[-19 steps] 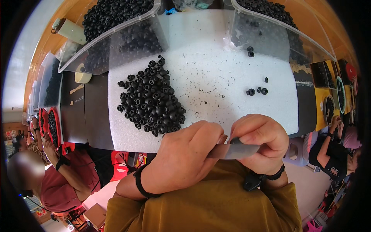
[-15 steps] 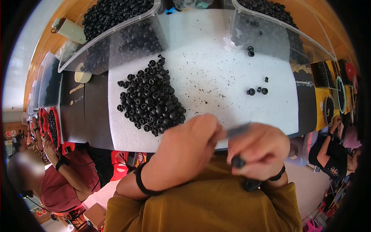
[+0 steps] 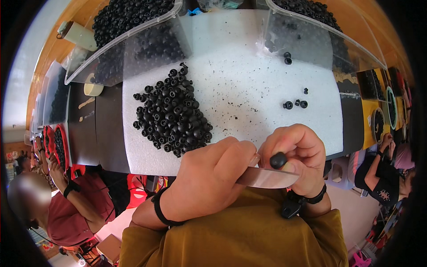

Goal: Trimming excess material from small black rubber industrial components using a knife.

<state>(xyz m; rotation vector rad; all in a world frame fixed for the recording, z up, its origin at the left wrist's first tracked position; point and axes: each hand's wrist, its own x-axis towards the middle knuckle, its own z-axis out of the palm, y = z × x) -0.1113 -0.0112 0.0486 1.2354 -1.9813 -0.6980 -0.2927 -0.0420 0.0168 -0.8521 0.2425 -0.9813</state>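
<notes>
Knife handle hidden in left hand (image 3: 209, 178), blade (image 3: 267, 178) showing

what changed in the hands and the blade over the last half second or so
The right hand now shows a small black piece at its fingertips above the knife blade; at first it was hidden, then sat lower in the hand. The blade, tilted a moment ago, lies nearly level again, the left hand still gripping it. The pile of black pieces, the loose ones and the clear bins have not moved.
</notes>
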